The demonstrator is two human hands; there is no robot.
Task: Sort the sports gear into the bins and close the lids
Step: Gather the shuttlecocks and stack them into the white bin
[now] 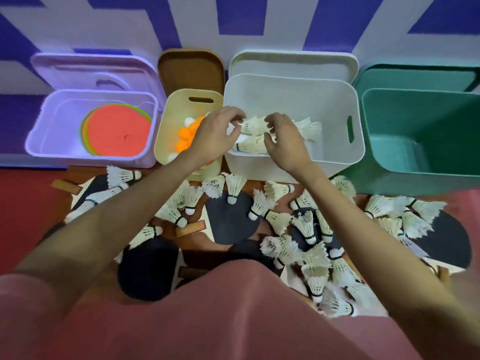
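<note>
Both hands meet over the near-left corner of the white bin (337, 105), where a cluster of feather shuttlecocks (255, 124) is held just inside the rim, their long axes lying roughly left to right across the bin with the feather skirts fanning toward its right wall. The left hand (214, 137) has thumb and forefinger curled in a pinch at the cork end of the cluster; the right hand (283, 140) arches over the feathers with fingers bent down onto them, so both appear to be grasping rather than letting go (whether the grip is loosening cannot be told). More shuttlecocks lie beyond the right hand inside the bin. The next pickup likely lies back toward the body: loose shuttlecocks (311, 245) are scattered on the floor over dark table-tennis paddles (231, 216), thickest on the right-hand side, nearer the right arm. The cream bin (176, 105) holds orange and white balls (185, 133), the lilac bin (41, 120) flat marker discs (117, 131), and the green bin (426, 120) looks bare; all four lids stand open.
</note>
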